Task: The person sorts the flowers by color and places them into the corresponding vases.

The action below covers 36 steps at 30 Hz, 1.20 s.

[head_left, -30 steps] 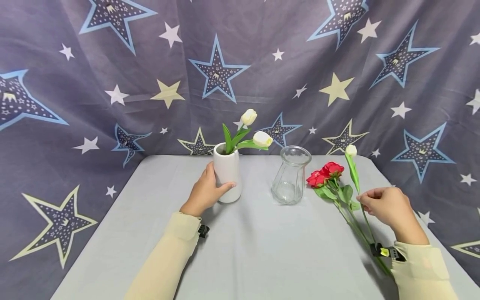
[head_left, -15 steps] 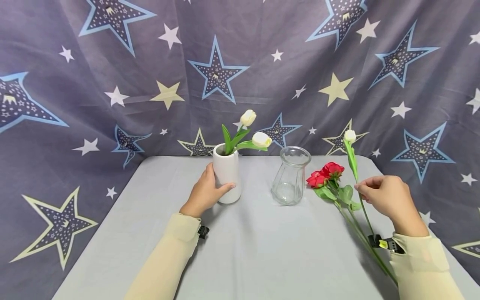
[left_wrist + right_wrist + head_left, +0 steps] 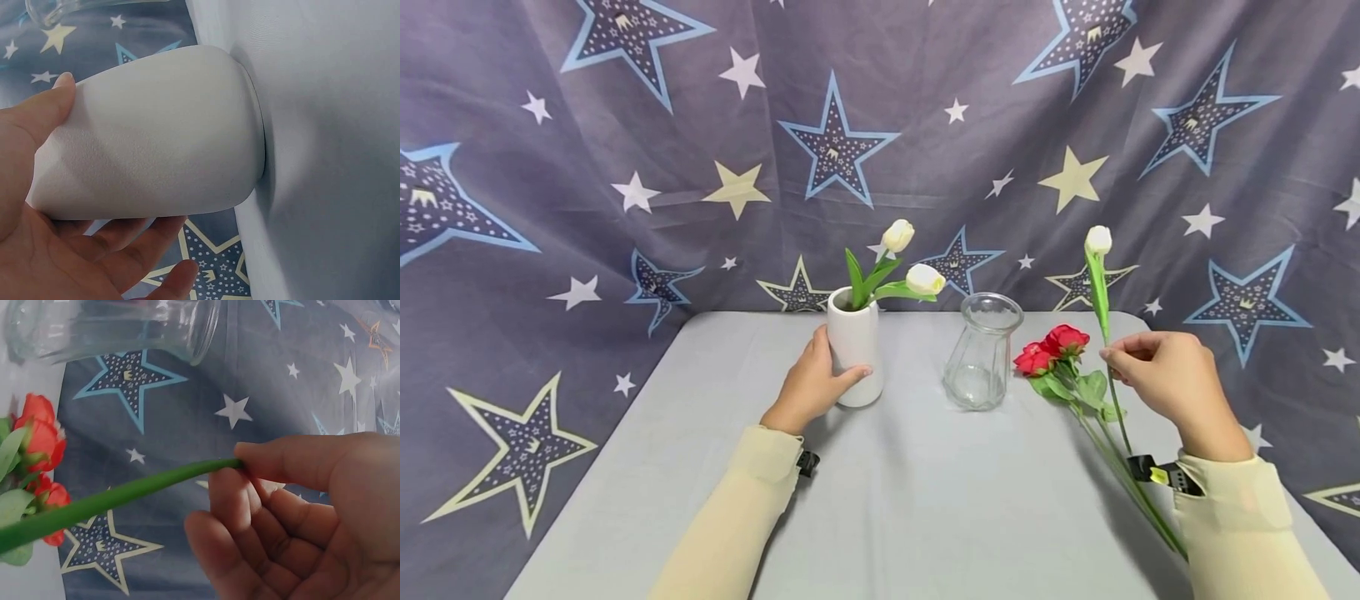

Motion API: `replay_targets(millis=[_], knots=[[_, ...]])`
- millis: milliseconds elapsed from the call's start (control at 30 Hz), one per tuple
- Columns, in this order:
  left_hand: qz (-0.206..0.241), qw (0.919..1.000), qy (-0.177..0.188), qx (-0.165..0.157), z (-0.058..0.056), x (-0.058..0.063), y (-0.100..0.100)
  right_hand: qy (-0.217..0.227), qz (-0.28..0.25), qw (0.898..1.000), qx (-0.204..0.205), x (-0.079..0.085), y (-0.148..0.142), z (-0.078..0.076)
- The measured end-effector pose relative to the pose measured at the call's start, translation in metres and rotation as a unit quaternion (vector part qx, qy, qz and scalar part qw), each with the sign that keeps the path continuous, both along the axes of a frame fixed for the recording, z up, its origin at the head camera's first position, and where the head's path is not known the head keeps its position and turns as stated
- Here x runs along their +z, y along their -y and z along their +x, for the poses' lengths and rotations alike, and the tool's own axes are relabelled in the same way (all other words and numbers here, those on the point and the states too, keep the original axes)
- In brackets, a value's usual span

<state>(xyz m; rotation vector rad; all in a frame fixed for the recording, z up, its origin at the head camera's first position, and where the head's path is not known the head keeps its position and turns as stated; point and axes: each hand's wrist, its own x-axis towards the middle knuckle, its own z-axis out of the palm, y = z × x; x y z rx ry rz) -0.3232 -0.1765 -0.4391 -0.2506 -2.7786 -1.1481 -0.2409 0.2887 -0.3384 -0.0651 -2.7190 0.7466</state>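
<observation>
A person's right hand (image 3: pixel 1172 383) pinches the green stem of one loose white tulip (image 3: pixel 1099 292), held nearly upright over the right side of a grey table (image 3: pixel 955 508), while the left hand (image 3: pixel 812 379) grips a white vase (image 3: pixel 859 354), thumb across its front. Two cream sleeves (image 3: pixel 722 517), each with a black wrist device (image 3: pixel 807 463), reach in from the near side, a broad stretch of tabletop between them. Two red flowers (image 3: pixel 1067 340) lie left of the right hand, stems trailing to the near right, not far from the table's right edge. The white vase stands upright left of centre, with two more white tulips (image 3: pixel 898 236) in its mouth leaning right, for three in all. One clear glass vase (image 3: pixel 977 367) stands upright between the white vase and the red blooms, with a wide gap toward the former and a narrow one toward the latter. Behind the far edge hangs a star-patterned backdrop (image 3: pixel 895 50).
</observation>
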Motion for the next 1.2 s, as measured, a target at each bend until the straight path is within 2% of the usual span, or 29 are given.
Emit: replay_targets(millis=[533,900,1200], knots=[[0.000,1.0000,0.001,0.000,0.001,0.001,-0.002,-0.034,-0.016,0.999,0.018,0.015,0.022,0.001],[0.002,1.0000,-0.006,0.002,-0.001,-0.002,0.000,-0.106,-0.028,0.994,0.013,0.021,0.036,0.007],[0.001,1.0000,-0.004,-0.002,0.000,-0.002,-0.001,-0.162,-0.071,0.984,0.030,0.029,0.046,0.014]])
